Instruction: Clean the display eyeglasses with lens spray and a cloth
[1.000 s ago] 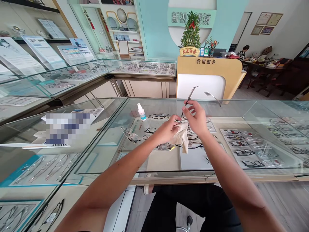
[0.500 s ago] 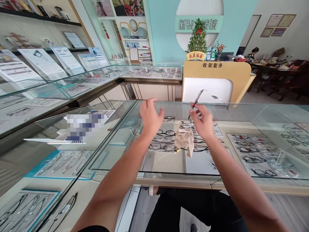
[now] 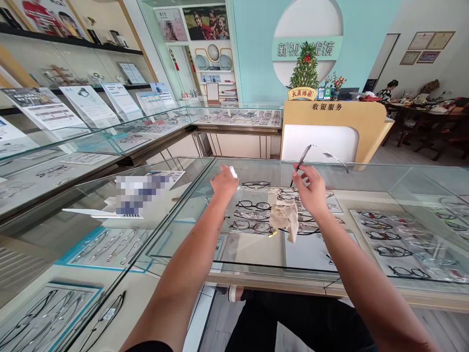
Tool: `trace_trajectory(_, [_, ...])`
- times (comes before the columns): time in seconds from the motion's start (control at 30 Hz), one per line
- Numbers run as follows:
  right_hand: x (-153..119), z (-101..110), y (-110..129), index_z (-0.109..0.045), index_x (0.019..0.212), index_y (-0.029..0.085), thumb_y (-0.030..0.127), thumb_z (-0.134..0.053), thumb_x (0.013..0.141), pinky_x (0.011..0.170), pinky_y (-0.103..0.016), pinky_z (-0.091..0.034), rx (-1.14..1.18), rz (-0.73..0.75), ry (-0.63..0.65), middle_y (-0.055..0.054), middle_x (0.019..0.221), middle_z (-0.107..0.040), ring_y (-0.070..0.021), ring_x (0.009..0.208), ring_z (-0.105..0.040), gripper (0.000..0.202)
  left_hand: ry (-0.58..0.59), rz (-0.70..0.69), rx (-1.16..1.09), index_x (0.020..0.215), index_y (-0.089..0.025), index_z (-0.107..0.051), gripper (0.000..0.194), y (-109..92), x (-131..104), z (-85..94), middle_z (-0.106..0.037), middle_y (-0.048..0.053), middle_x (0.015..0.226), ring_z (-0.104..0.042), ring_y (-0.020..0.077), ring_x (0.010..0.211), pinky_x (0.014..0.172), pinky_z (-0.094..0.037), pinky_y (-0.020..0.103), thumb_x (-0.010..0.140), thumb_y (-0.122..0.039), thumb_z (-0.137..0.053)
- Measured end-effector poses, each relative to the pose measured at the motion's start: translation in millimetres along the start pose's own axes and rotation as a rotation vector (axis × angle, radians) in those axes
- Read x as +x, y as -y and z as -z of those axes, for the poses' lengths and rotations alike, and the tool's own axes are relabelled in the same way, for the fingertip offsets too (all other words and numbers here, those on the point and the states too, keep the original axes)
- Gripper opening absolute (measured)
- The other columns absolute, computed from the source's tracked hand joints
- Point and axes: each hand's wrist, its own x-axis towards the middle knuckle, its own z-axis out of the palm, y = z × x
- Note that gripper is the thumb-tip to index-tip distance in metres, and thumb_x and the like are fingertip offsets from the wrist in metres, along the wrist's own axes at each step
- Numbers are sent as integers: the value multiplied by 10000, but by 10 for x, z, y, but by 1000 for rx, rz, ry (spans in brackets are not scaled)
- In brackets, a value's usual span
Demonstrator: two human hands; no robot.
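My right hand [image 3: 311, 189] pinches a pair of eyeglasses [image 3: 303, 155] by one side and holds it up over the glass counter, a temple arm stretching out to the right. A small tag hangs on that arm. At the left, my left hand [image 3: 224, 183] is closed around a small bottle with a white top [image 3: 233, 172]; most of the bottle is hidden by the fingers. Between the hands, a crumpled beige cloth [image 3: 286, 217] lies on the counter top [image 3: 256, 252]. Several dark-framed eyeglasses [image 3: 253, 205] show around the cloth.
Folded leaflets [image 3: 102, 213] stand on the counter at the left. More eyeglasses on trays [image 3: 394, 251] show under the glass at the right. Beyond the counter is a wooden cashier desk [image 3: 333, 117] with a plant [image 3: 305, 68]. A person sits far back right.
My left hand, empty with fingers apart before, has closed around the small white-topped bottle. My right hand keeps the eyeglasses raised. The view has shifted slightly.
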Motion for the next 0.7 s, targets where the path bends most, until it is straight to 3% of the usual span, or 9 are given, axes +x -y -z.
trace_trajectory(0.13, [3,0,5,-789,1220,226,492,-618,1048,795,-417,-551,-4,4,-6,-127,1287,-804,-248,895,-681,360,36,19,-4,1415,-135,-545,499,13,23,15,-767,309,1326,-715,508,1313,1085,-474,606,957,-258,-699])
trace_trajectory(0.2, [3,-2,9,-791,1219,220,488,-621,1045,802,-417,-554,-4,-2,-13,-131,1266,-804,-244,883,-676,363,-8,27,-58,1414,-137,-541,448,29,56,23,-764,298,1322,-707,509,1312,1121,-452,656,995,-264,-640])
trace_trajectory(0.27, [1,-4,12,-792,1222,219,487,-623,1046,799,-412,-551,-2,-4,-18,-130,1264,-805,-240,881,-672,362,-78,-13,-250,1416,-160,-541,418,40,101,23,-756,263,1314,-707,478,1302,1136,-462,660,1019,-271,-610])
trace_trajectory(0.33, [-1,-11,11,-791,1214,224,486,-628,1047,774,-401,-542,8,-4,-17,-127,1276,-807,-236,880,-669,351,-79,-123,-594,1429,-213,-542,422,25,129,15,-732,197,1312,-715,411,1284,1101,-526,601,1023,-298,-624])
trace_trajectory(0.4, [-2,-22,6,-788,1189,230,487,-637,1045,738,-386,-527,44,-1,-12,-124,1291,-810,-233,885,-667,332,69,-252,-959,1458,-284,-537,476,-26,107,5,-698,122,1297,-713,340,1269,1035,-588,522,1007,-351,-672])
trace_trajectory(0.47, [-1,-36,2,-785,1162,235,496,-651,1039,723,-377,-519,109,-15,4,-121,1309,-813,-227,884,-664,318,305,-321,-1229,1472,-342,-543,553,-106,22,6,-677,67,1229,-701,295,1236,977,-618,474,960,-385,-749])
trace_trajectory(0.6, [8,-52,20,-791,1138,233,550,-688,1013,744,-375,-525,259,-92,73,-115,1320,-813,-196,822,-628,356,730,-332,-1489,1507,-367,-577,642,-271,-246,52,-676,31,1075,-696,238,1053,884,-616,434,906,-326,-800])
trace_trajectory(0.7, [14,-50,52,-806,1141,229,592,-717,985,749,-375,-523,319,-137,104,-106,1279,-818,-182,785,-590,405,934,-302,-1575,1557,-389,-571,667,-341,-392,85,-703,34,1065,-705,229,995,842,-597,410,923,-294,-754])
